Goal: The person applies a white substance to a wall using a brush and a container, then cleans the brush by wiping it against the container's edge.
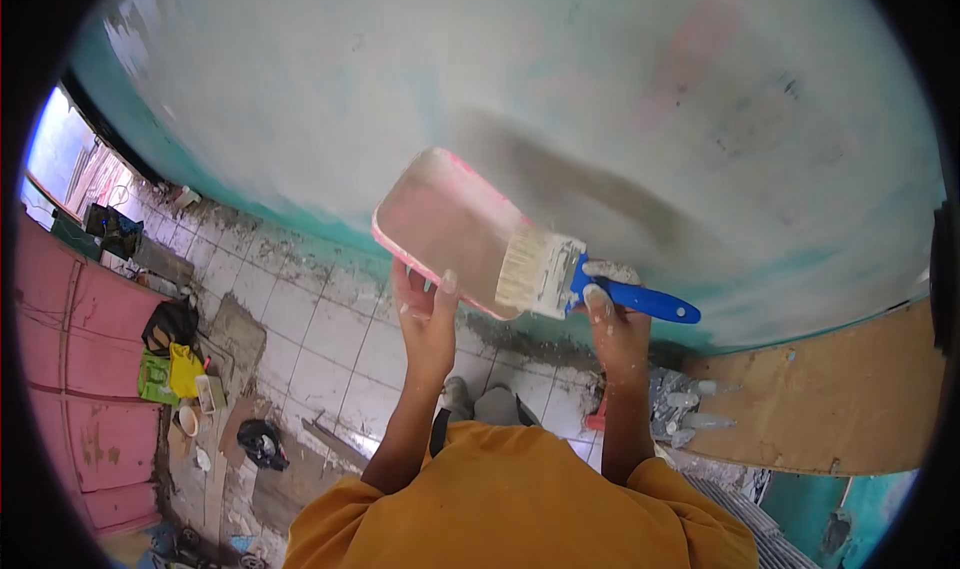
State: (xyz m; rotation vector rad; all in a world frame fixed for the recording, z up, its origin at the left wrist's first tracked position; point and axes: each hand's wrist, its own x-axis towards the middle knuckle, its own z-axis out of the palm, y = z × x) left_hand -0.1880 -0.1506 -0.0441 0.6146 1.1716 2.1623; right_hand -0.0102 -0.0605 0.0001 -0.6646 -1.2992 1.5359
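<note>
While raised, both hands (425,304) grip tray (445,224) and brush (560,274).

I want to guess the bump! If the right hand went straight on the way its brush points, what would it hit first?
Probably the pink tray in the left hand; the brush bristles seem to touch it.

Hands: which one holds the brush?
The right hand, gripping the brush by its blue handle. The left hand holds the pink tray instead.
</note>
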